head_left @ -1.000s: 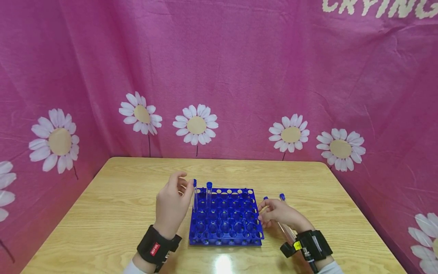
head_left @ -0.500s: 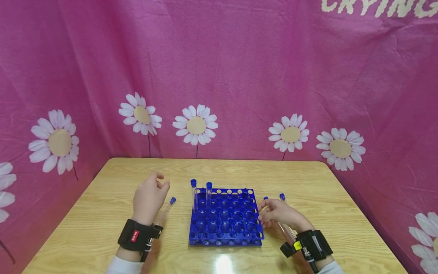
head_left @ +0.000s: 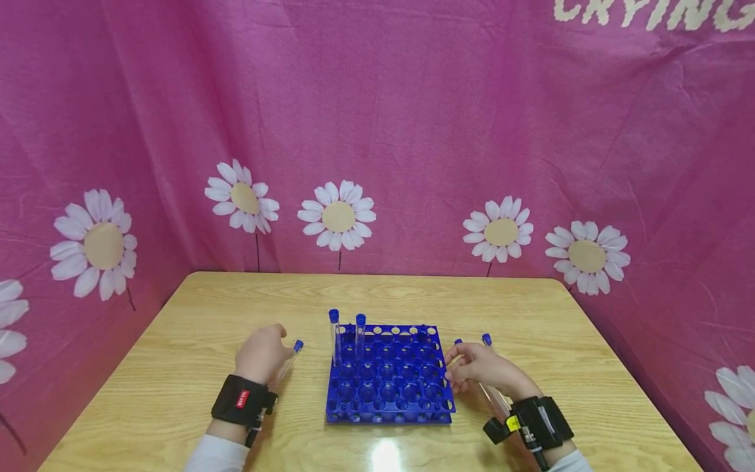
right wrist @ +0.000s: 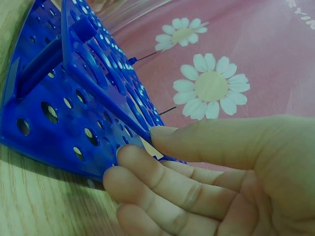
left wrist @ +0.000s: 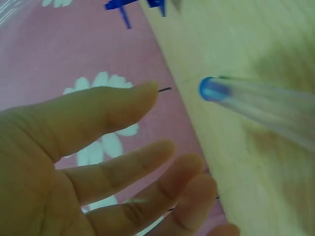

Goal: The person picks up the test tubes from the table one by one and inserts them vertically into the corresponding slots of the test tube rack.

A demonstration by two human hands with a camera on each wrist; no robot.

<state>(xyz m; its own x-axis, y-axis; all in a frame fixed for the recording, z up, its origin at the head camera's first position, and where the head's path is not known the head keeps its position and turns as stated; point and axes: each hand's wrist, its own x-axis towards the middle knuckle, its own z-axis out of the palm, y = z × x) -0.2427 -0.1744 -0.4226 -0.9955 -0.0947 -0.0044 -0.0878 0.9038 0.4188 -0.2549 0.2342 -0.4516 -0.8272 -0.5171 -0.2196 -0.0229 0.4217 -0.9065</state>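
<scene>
My left hand (head_left: 262, 354) is low over the table at the left, beside a clear test tube (head_left: 288, 363) with a blue cap. In the left wrist view its thumb and fingers are spread apart with nothing between them, and the tube (left wrist: 266, 108) lies off to the right. The blue test tube rack (head_left: 389, 417) stands in the middle, with two capped tubes upright in its back left holes. At the rack's right side, my right hand (head_left: 486, 368) pinches the upper plate's edge between thumb and fingers, clearest in the right wrist view.
Two more blue-capped tubes lie under and beside my right hand, one showing its cap (head_left: 486, 339), the other its cap (head_left: 458, 341). The wooden table (head_left: 177, 367) meets a pink flowered curtain (head_left: 407, 164) at the back and sides.
My left hand has left the tube at the rack's back left corner, moved left, then come down beside the lying tube. My right hand and the rack stay put.
</scene>
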